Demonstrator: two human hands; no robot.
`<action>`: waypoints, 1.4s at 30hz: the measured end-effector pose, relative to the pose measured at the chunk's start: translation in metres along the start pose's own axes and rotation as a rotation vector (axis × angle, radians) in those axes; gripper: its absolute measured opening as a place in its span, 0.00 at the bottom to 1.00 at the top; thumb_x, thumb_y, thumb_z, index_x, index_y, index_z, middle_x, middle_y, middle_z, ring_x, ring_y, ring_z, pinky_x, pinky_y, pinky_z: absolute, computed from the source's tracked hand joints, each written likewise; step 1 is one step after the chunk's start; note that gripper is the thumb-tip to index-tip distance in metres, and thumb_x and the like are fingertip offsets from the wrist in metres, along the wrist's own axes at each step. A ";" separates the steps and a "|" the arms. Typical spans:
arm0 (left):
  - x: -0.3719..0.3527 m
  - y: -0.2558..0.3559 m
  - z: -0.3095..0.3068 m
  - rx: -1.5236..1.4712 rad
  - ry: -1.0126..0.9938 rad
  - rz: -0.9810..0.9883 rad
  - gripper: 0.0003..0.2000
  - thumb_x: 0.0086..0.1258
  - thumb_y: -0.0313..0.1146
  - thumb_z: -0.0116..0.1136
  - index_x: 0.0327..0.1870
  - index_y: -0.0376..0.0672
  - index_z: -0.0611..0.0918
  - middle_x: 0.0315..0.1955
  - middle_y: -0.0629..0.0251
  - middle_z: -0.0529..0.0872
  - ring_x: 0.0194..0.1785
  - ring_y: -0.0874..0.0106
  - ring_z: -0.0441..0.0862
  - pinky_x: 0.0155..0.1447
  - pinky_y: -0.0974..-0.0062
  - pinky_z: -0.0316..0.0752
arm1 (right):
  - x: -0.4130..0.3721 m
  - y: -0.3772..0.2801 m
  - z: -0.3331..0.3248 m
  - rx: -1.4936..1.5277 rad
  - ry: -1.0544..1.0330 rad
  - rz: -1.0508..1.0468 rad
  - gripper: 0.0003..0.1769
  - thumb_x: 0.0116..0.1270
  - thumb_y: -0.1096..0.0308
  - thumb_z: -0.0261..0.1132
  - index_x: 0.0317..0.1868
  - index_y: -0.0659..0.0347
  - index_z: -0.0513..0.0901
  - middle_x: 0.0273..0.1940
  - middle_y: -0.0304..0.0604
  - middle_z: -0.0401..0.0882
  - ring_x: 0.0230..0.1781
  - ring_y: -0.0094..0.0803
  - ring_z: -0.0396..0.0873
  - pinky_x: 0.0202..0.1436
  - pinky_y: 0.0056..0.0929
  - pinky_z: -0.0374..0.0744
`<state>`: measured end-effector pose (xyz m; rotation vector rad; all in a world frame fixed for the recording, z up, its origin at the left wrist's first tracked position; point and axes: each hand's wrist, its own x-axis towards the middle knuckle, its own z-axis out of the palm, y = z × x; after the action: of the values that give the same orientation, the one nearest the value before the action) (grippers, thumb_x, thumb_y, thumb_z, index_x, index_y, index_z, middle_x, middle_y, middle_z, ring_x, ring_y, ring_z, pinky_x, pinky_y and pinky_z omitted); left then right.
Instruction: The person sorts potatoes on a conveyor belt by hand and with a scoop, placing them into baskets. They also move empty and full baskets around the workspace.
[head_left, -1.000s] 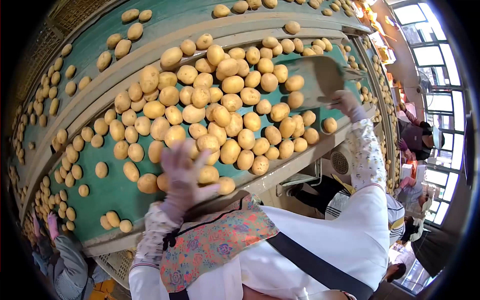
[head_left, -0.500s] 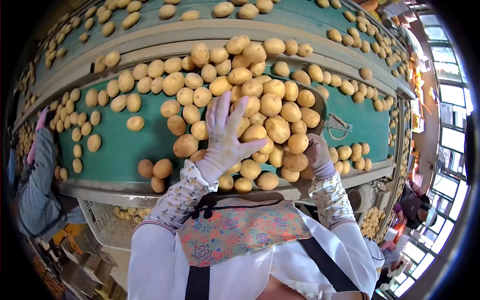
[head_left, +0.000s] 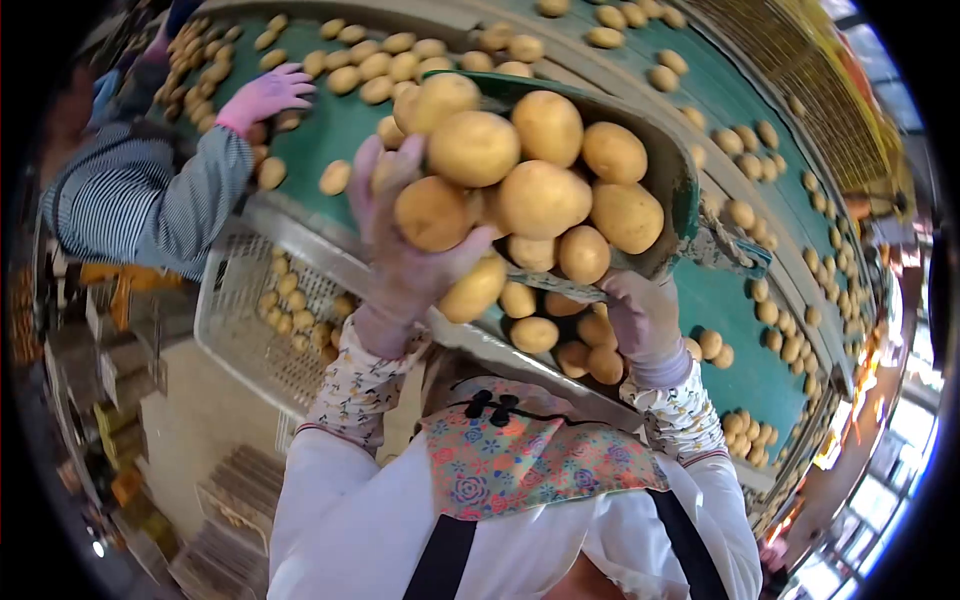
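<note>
A dark green scoop-like container [head_left: 684, 205] full of potatoes [head_left: 545, 199] is raised close in front of me, above the green belt. My left hand [head_left: 405, 235], gloved, is at its left side with fingers spread against the potatoes, the palm under a brownish one [head_left: 432, 213]. My right hand [head_left: 640, 312], also gloved, is closed on the container's near edge at the lower right. More potatoes lie below the container, between my two hands, near the belt's metal edge.
At the left, a co-worker's pink-gloved hand [head_left: 268, 97] reaches over the green belt [head_left: 318, 140]. A white perforated crate [head_left: 225, 300] with potatoes stands below the belt's metal rail [head_left: 300, 232]. Another belt with potatoes runs behind, beside yellow mesh [head_left: 835, 90].
The container has come up off the belt toward me and holds fewer potatoes. The view has turned, and the co-worker's hand and the crate now show more fully at the left.
</note>
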<state>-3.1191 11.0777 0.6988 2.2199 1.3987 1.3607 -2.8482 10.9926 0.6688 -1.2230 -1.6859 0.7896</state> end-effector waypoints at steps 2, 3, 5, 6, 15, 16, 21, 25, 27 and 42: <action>-0.028 -0.032 -0.051 -0.238 0.111 -0.231 0.39 0.50 0.36 0.77 0.66 0.39 0.71 0.61 0.55 0.71 0.65 0.61 0.70 0.68 0.62 0.67 | 0.039 -0.020 0.059 0.004 -0.033 -0.141 0.17 0.56 0.82 0.62 0.48 0.64 0.76 0.44 0.47 0.79 0.44 0.40 0.80 0.48 0.33 0.78; -0.057 -0.047 -0.080 -0.369 0.121 -0.412 0.37 0.54 0.35 0.74 0.66 0.38 0.69 0.58 0.57 0.74 0.62 0.64 0.72 0.67 0.65 0.68 | 0.054 -0.032 0.097 -0.048 0.003 -0.293 0.21 0.57 0.82 0.62 0.53 0.65 0.74 0.49 0.48 0.78 0.48 0.39 0.79 0.53 0.34 0.77; -0.097 -0.065 -0.128 -0.438 0.136 -0.682 0.33 0.61 0.30 0.69 0.67 0.35 0.67 0.55 0.58 0.78 0.60 0.67 0.75 0.66 0.69 0.70 | 0.074 -0.054 0.166 0.074 -0.046 -0.314 0.30 0.59 0.80 0.62 0.65 0.68 0.71 0.59 0.51 0.74 0.58 0.37 0.76 0.61 0.34 0.76; -0.121 -0.085 -0.147 -0.402 0.172 -0.764 0.31 0.64 0.28 0.65 0.68 0.35 0.65 0.57 0.58 0.77 0.61 0.67 0.75 0.66 0.69 0.69 | 0.080 -0.071 0.185 0.416 -0.237 -0.082 0.33 0.60 0.76 0.64 0.68 0.64 0.69 0.62 0.52 0.72 0.61 0.42 0.74 0.63 0.35 0.75; -0.097 -0.131 -0.094 0.429 -0.086 -0.236 0.36 0.63 0.34 0.67 0.72 0.37 0.65 0.69 0.45 0.65 0.72 0.52 0.62 0.73 0.57 0.58 | 0.030 -0.057 0.038 -0.341 0.327 0.150 0.15 0.65 0.69 0.60 0.52 0.62 0.77 0.46 0.52 0.75 0.45 0.45 0.76 0.59 0.37 0.74; -0.063 -0.095 -0.060 0.289 -0.205 -0.110 0.36 0.63 0.34 0.67 0.72 0.37 0.64 0.69 0.46 0.65 0.73 0.52 0.60 0.74 0.58 0.56 | -0.004 -0.033 -0.013 -0.466 0.457 0.222 0.14 0.64 0.70 0.60 0.50 0.61 0.77 0.45 0.51 0.75 0.43 0.45 0.76 0.55 0.37 0.76; -0.030 0.033 0.066 -0.208 -0.804 0.498 0.45 0.39 0.49 0.78 0.65 0.51 0.72 0.61 0.52 0.69 0.67 0.50 0.64 0.69 0.48 0.56 | -0.257 0.035 -0.247 -0.346 1.241 0.818 0.06 0.62 0.71 0.58 0.39 0.60 0.77 0.38 0.50 0.78 0.31 0.45 0.79 0.36 0.40 0.81; -0.054 0.023 0.108 0.008 -0.985 0.744 0.46 0.44 0.52 0.75 0.68 0.49 0.70 0.68 0.52 0.65 0.71 0.46 0.59 0.72 0.43 0.52 | -0.412 0.042 -0.259 0.115 1.497 1.064 0.03 0.59 0.73 0.55 0.32 0.64 0.75 0.30 0.49 0.78 0.22 0.49 0.81 0.23 0.44 0.86; -0.045 -0.017 0.108 0.074 -0.750 0.665 0.46 0.45 0.51 0.75 0.69 0.47 0.69 0.68 0.52 0.64 0.71 0.46 0.60 0.72 0.43 0.52 | -0.417 0.041 -0.235 0.349 1.414 1.223 0.05 0.60 0.78 0.54 0.36 0.71 0.74 0.36 0.52 0.78 0.34 0.52 0.84 0.31 0.43 0.90; 0.010 -0.061 0.090 -0.141 -0.534 0.211 0.48 0.44 0.46 0.78 0.71 0.48 0.67 0.71 0.48 0.60 0.72 0.47 0.58 0.70 0.44 0.56 | -0.031 0.084 0.050 -0.136 0.190 0.386 0.13 0.65 0.72 0.64 0.49 0.60 0.76 0.38 0.42 0.81 0.40 0.32 0.81 0.46 0.31 0.81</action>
<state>-3.0856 11.1449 0.6191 2.4334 0.8780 0.7867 -2.8577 10.9890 0.5666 -1.6950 -1.3853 0.7644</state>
